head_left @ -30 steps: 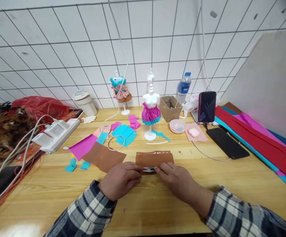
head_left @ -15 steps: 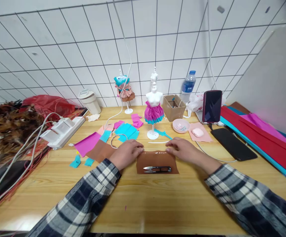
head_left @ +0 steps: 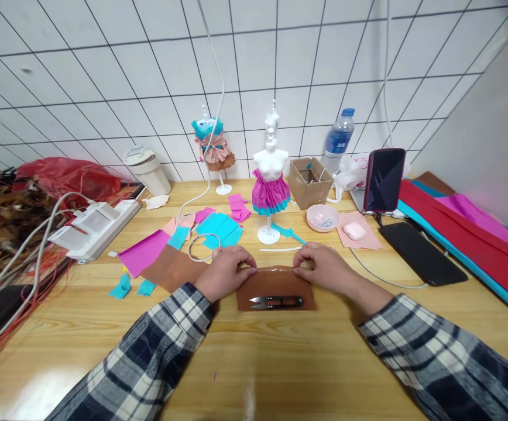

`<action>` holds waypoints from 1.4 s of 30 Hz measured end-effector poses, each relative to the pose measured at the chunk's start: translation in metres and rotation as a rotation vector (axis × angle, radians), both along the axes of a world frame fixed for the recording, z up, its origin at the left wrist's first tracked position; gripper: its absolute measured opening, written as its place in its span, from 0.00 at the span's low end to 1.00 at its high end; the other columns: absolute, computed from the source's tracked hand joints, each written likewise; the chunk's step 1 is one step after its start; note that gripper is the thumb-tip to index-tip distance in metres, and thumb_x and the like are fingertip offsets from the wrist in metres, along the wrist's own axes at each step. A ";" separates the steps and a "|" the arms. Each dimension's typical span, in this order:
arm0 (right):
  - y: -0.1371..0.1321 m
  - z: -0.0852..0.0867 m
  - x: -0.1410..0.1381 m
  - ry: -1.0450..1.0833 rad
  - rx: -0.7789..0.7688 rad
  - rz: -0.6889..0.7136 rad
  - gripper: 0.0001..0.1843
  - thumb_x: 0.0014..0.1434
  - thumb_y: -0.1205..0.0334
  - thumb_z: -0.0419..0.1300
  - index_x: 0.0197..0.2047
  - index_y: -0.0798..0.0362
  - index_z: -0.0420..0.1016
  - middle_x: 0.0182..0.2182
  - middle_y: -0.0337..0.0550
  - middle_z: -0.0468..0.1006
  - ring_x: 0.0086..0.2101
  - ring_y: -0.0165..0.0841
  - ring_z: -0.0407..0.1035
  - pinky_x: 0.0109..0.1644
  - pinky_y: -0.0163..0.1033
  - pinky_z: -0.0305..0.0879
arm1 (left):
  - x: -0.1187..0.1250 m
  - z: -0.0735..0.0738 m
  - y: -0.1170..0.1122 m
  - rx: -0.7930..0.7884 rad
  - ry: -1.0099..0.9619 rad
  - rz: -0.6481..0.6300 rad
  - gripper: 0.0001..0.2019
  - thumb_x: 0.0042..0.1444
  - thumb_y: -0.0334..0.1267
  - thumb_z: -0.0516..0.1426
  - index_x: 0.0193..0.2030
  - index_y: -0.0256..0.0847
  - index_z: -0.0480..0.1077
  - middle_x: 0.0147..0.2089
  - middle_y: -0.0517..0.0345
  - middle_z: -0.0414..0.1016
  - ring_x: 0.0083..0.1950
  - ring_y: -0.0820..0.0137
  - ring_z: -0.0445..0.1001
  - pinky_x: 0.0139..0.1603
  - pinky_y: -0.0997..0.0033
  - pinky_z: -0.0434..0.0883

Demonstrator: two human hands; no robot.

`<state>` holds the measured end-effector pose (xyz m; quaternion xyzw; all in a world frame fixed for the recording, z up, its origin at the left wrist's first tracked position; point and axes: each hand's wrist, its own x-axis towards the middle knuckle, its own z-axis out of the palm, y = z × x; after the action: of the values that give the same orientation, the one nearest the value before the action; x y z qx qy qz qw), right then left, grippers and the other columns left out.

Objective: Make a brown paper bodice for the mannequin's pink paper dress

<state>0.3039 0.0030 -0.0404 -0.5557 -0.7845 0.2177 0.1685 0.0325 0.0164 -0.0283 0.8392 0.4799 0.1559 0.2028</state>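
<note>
A folded brown paper sheet (head_left: 275,287) lies on the wooden table (head_left: 280,362) in front of me. Small thread snips (head_left: 275,302) rest on its near half. My left hand (head_left: 224,273) pinches the sheet's far left corner, fingers closed on it. My right hand (head_left: 324,268) pinches the far right corner the same way. Both sleeves are plaid. Beyond the sheet stands a white doll mannequin (head_left: 270,175) in a magenta and teal paper skirt.
Magenta, teal and brown paper scraps (head_left: 179,245) lie to the left beside a wire ring (head_left: 201,248). A power strip (head_left: 91,225) and cables sit far left. A second mannequin (head_left: 212,149), cardboard box (head_left: 309,182), bead bowl (head_left: 323,217), bottle (head_left: 339,140), phones (head_left: 421,252) and paper rolls (head_left: 469,234) fill the back and right.
My hands left the snips at the near edge and moved to the sheet's far edge, where they now pinch its two corners. The snips stay on the paper.
</note>
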 end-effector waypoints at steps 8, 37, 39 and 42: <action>-0.005 -0.006 0.007 0.050 0.082 0.075 0.02 0.56 0.62 0.63 0.32 0.49 0.77 0.33 0.39 0.76 0.38 0.35 0.69 0.43 0.40 0.60 | -0.006 0.006 0.000 -0.022 0.020 -0.007 0.06 0.56 0.41 0.59 0.35 0.43 0.77 0.33 0.59 0.77 0.38 0.68 0.74 0.44 0.65 0.62; -0.017 -0.011 0.025 0.076 0.258 0.219 0.06 0.61 0.63 0.61 0.38 0.49 0.80 0.33 0.43 0.78 0.38 0.36 0.69 0.45 0.42 0.62 | -0.014 0.001 -0.002 0.276 0.091 -0.280 0.09 0.62 0.36 0.55 0.41 0.50 0.79 0.39 0.58 0.80 0.45 0.66 0.73 0.54 0.57 0.53; -0.015 -0.014 0.026 0.118 0.248 0.214 0.05 0.61 0.63 0.61 0.37 0.50 0.80 0.32 0.43 0.78 0.37 0.35 0.69 0.44 0.41 0.63 | -0.013 0.000 -0.002 0.306 0.086 -0.296 0.10 0.61 0.35 0.56 0.40 0.50 0.79 0.39 0.58 0.80 0.45 0.66 0.73 0.53 0.57 0.54; -0.013 -0.018 0.028 0.146 0.259 0.221 0.05 0.61 0.64 0.61 0.37 0.50 0.80 0.32 0.43 0.78 0.37 0.35 0.69 0.43 0.40 0.63 | -0.013 0.000 -0.002 0.346 0.071 -0.322 0.10 0.61 0.33 0.55 0.40 0.48 0.78 0.38 0.58 0.79 0.44 0.66 0.73 0.51 0.56 0.55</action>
<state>0.3315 -0.0098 -0.0585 -0.4226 -0.8479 0.1718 0.2699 0.0200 0.0140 -0.0279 0.9322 0.3127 0.1717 0.0610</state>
